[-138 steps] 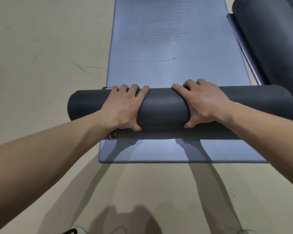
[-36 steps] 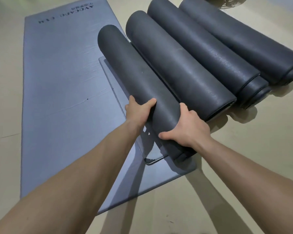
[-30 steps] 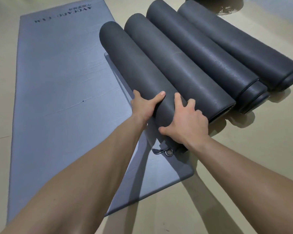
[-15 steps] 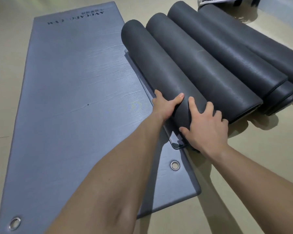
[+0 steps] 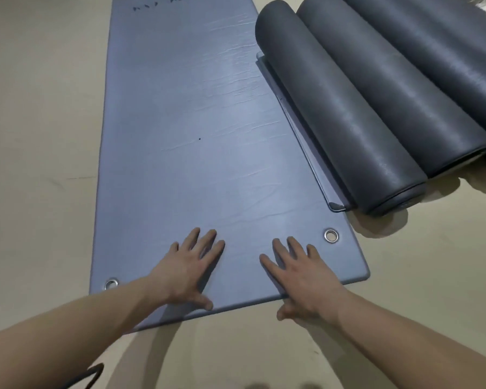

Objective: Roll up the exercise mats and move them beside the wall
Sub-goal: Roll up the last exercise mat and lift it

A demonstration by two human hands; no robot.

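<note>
- Head view: left hand (image 5: pixel 188 272) and right hand (image 5: pixel 298 276) lie flat, fingers spread wide, on the near end of the unrolled blue mat (image 5: pixel 194 136)
- Beyond the right fingers, further right, lie rolled grey mats (image 5: pixel 337 122)

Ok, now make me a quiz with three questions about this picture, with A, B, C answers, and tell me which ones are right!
1. Next to the flat mat, where do the rolled mats lie?
A on its left
B on its right
C under it

2. How many metal rings show on the flat mat?
A two
B five
C none

3. How are the left hand and right hand?
A making fists
B gripping a roll
C spread open on the flat mat

Answers: B, the rolls line its right edge; A, one ring sits at each near corner; C, the fingers are spread flat on its near end.
</note>
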